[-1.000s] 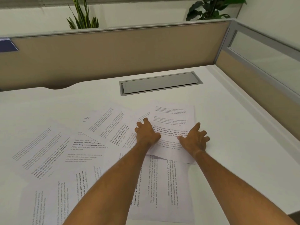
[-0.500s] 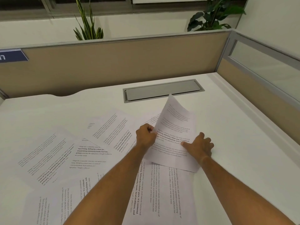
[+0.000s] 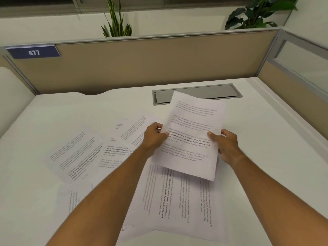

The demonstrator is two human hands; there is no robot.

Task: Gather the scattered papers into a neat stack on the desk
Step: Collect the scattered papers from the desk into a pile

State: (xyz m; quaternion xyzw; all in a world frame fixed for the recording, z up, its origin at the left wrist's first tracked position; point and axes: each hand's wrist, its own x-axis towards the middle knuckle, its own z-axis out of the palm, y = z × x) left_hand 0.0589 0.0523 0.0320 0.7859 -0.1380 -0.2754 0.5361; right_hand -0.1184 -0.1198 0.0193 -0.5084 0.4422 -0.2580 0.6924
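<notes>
A printed sheet (image 3: pixel 193 121) is held up above the white desk (image 3: pixel 266 139), tilted towards me. My left hand (image 3: pixel 154 137) pinches its left edge and my right hand (image 3: pixel 225 144) grips its right edge. Several other printed sheets lie scattered flat below: a sideways sheet (image 3: pixel 179 201) under my forearms, overlapping sheets at the middle left (image 3: pixel 78 157), and a sheet beyond my left hand (image 3: pixel 131 128). My arms hide parts of these sheets.
A grey cable-tray lid (image 3: pixel 221 91) is set into the desk behind the held sheet. Beige partition walls (image 3: pixel 142 68) close off the back and right sides. A blue tag reading 477 (image 3: pixel 33 52) hangs at the back left. Plants (image 3: pixel 115 23) stand beyond the partition.
Both hands lay flat on the sheet a second ago. The left hand peeled up its edge, and now both hands hold the sheet lifted off the desk.
</notes>
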